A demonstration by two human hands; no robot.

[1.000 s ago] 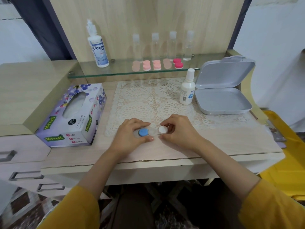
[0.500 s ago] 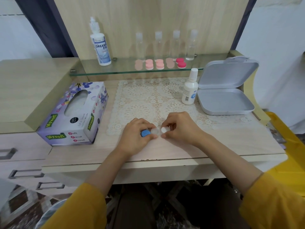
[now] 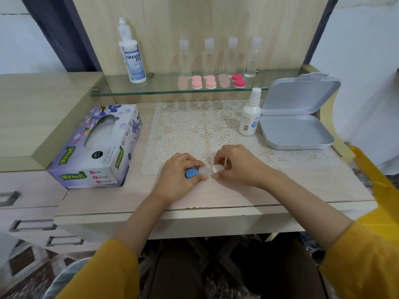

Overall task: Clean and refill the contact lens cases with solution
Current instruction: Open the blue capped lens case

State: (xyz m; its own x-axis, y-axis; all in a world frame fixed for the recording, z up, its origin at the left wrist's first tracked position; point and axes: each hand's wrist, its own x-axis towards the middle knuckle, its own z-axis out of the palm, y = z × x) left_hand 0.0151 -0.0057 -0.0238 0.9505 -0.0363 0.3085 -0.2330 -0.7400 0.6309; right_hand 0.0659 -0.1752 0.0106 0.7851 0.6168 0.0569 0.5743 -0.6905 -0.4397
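My left grip [image 3: 179,179] curls round blue cap [image 3: 191,173] at one end of lens case [image 3: 204,170]. Case lies on tabletop [image 3: 302,186] at front edge of lace mat [image 3: 194,126]. My right grip [image 3: 237,166] pinches white cap [image 3: 218,168] at other end, fingers curled. Cannot tell if white cap is screwed on or off. Small solution bottle [image 3: 249,117] upright on mat, just beside open grey box [image 3: 298,130]. Tissue box [image 3: 95,147] at left.
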